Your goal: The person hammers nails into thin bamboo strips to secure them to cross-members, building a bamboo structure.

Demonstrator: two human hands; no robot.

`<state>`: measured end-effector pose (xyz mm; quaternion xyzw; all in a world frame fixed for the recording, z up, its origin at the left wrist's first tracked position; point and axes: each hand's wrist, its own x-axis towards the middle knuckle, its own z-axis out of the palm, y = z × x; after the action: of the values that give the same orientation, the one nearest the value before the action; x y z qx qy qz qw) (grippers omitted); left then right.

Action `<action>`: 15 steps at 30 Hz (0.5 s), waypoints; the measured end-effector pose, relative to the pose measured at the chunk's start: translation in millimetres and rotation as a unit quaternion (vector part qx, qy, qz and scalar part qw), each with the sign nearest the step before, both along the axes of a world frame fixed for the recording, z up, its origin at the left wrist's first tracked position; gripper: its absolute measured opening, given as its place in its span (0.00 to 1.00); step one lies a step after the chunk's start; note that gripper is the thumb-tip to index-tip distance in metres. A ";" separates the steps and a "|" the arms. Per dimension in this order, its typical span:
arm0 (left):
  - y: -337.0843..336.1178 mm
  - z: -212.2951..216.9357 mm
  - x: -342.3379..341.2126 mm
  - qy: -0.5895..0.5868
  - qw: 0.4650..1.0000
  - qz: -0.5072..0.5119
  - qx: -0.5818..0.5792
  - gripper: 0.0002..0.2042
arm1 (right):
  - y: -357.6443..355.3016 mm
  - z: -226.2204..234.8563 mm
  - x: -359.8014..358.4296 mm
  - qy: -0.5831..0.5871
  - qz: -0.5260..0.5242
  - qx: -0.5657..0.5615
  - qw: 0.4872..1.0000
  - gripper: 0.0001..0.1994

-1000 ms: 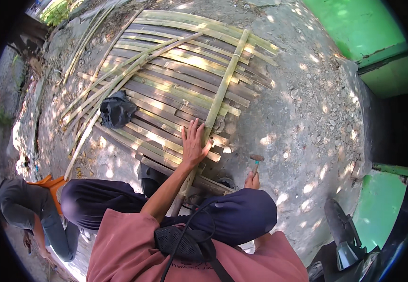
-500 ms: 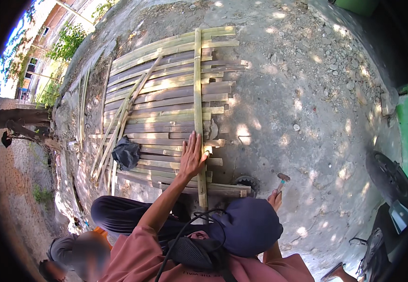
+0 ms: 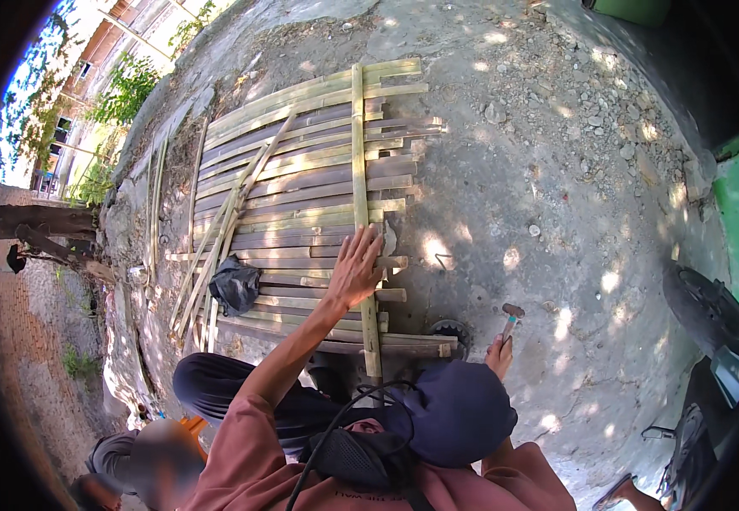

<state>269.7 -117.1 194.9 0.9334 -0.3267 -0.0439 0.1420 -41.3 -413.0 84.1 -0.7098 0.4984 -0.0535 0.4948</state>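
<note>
Head view — left hand [image 3: 356, 268] outstretched over bamboo [image 3: 358, 153].

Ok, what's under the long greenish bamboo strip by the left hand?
Flat brown and greenish bamboo slats cross beneath the strip, visible either side; their stretches directly underneath are covered.

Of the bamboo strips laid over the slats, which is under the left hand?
The long crosspiece, running squarely across the slats near their right ends. The left hand covers part of it; the other strips on top slant and lie farther left.
</note>
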 end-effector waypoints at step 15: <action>-16.8 -38.3 46.3 0.012 0.974 -0.213 0.073 0.18 | 9.3 -21.4 -26.2 0.038 -0.018 -0.016 0.999 0.22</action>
<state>316.1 -133.9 156.6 0.8497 -0.5119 -0.1083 0.0649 -67.4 -403.7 62.7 -0.7102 0.5286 -0.0431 0.4630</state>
